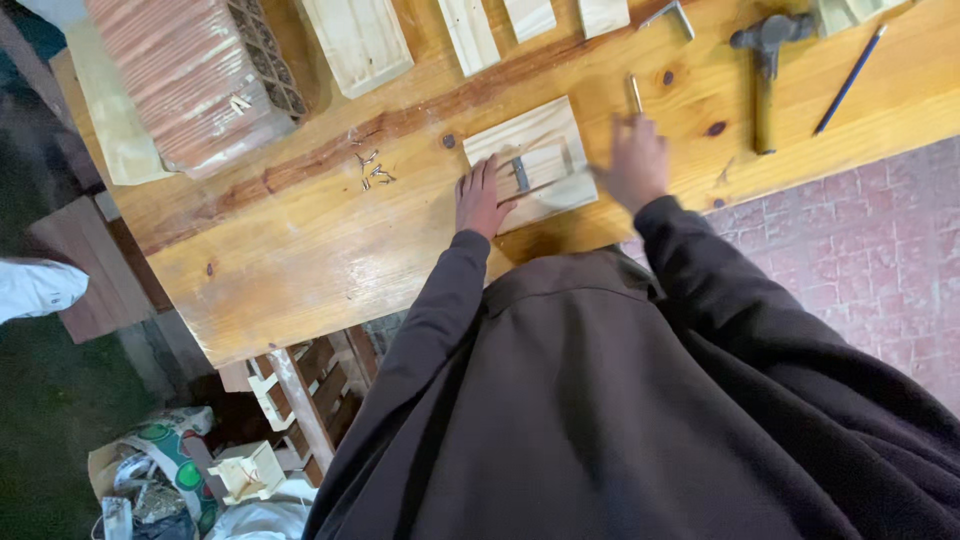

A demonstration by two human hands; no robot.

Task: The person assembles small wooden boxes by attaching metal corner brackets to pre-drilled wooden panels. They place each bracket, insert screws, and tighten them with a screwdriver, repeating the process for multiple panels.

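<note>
A pale square wooden piece (545, 140) lies on the wooden workbench (300, 240) with a small grey metal fitting (521, 174) on top. My left hand (482, 197) rests flat on the piece's left edge, fingers spread. My right hand (634, 163) is blurred at the piece's right edge; whether it holds anything cannot be told. A thin metal rod (634, 93) lies just beyond the right hand.
A small heap of screws (372, 172) lies left of the piece. A hammer (765, 70), a blue pencil (850, 78), a metal bracket (672, 15), several wood blocks (360, 42) and a ribbed brick (200, 75) sit further back. Pink paving (860, 260) lies to the right.
</note>
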